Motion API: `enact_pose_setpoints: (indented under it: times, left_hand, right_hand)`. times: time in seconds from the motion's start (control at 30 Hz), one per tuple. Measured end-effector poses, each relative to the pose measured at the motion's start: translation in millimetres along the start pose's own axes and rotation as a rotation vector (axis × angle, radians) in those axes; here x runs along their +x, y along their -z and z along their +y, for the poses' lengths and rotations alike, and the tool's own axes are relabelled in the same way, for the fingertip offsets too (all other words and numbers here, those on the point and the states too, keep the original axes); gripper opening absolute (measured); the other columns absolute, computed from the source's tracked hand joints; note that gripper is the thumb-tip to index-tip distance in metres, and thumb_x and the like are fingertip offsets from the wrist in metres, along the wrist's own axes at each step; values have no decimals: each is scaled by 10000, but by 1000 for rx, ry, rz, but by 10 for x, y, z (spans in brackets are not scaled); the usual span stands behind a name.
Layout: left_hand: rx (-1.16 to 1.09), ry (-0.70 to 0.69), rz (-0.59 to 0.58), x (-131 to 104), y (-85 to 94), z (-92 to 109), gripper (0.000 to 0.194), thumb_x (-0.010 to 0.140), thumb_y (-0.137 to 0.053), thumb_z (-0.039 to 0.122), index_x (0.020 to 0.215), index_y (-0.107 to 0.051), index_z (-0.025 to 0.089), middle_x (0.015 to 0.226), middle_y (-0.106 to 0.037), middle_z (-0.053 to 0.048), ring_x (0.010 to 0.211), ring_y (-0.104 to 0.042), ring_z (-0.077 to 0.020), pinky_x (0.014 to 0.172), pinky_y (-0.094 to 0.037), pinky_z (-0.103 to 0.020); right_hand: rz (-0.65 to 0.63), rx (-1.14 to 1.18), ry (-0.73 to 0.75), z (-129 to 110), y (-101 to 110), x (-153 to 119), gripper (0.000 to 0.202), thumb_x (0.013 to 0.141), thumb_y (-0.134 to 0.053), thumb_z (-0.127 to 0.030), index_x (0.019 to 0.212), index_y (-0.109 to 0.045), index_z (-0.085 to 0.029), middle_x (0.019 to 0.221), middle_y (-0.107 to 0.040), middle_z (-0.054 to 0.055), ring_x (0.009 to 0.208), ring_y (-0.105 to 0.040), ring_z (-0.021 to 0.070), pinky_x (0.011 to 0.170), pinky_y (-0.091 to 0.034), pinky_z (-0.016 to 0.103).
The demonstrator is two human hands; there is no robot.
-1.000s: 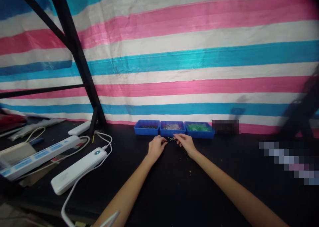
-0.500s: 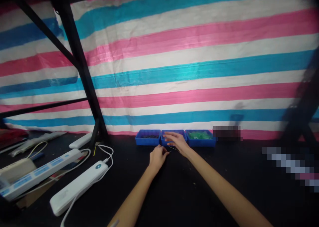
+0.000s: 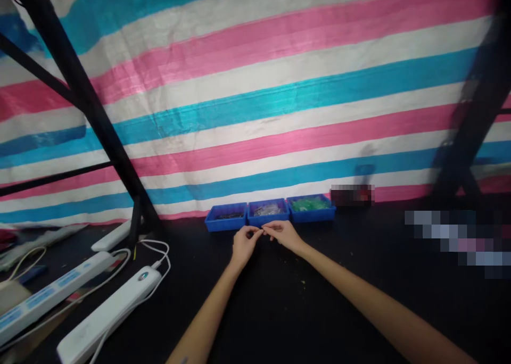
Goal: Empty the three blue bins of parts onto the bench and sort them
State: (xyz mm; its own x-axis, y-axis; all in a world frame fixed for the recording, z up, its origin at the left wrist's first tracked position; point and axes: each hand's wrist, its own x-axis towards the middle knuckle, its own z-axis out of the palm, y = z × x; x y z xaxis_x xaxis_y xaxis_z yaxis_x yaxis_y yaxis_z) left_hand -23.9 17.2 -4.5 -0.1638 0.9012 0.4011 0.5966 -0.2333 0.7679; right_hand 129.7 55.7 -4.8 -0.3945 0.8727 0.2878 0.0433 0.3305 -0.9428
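Note:
My left hand (image 3: 244, 245) and my right hand (image 3: 284, 234) meet fingertip to fingertip just in front of the blue bins. Both are pinched closed, and whatever sits between the fingertips is too small to make out. Behind them three blue bins stand in a row. Dark thin pieces lie in the left bin (image 3: 226, 224). Clear or whitish small pieces fill the middle bin (image 3: 269, 219), and green pieces fill the right bin (image 3: 313, 215).
On the left of the black table (image 3: 255, 316) lie a white power bank (image 3: 107, 313) with a cable and a white power strip (image 3: 51, 295). A black metal frame post (image 3: 99, 124) rises behind them. A striped sheet (image 3: 279, 98) hangs at the back.
My right hand has come down from over the middle bin to my left hand, and its fingers have closed. The middle bin's contents now show. The whole view has tilted and shifted.

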Motion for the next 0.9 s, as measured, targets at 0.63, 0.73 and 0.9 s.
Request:
enact_pose_setpoints:
  times: [0.63,0.73,0.9]
  left_hand:
    - [-250,3,3,2,-73,4,324,692,-589,427,813,-658,134,827,-664,-66,759,-594,-170,695,-455,-270]
    - [-262,23,46,-4,-96,16,354,693,-585,446,836,-643,128,818,-661,-62,708,-585,-152,663,-454,-258]
    - [-200,-18,64,-29,-91,58,343,724,-548,455,810,-633,134,784,-641,-44,676,-554,-134,639,-436,-243]
  right_hand:
    - [-97,3,-23,-16,-32,-52,247,641,-639,-351,737,-688,-129,649,-651,43,553,-552,120,542,-421,232]
    - [-81,53,-43,-44,-16,-58,264,643,-640,-367,758,-687,-134,672,-651,40,549,-541,106,544,-418,224]
    - [19,65,-96,-78,16,-54,319,659,-622,-420,768,-673,-125,672,-628,41,496,-493,76,409,-323,175]
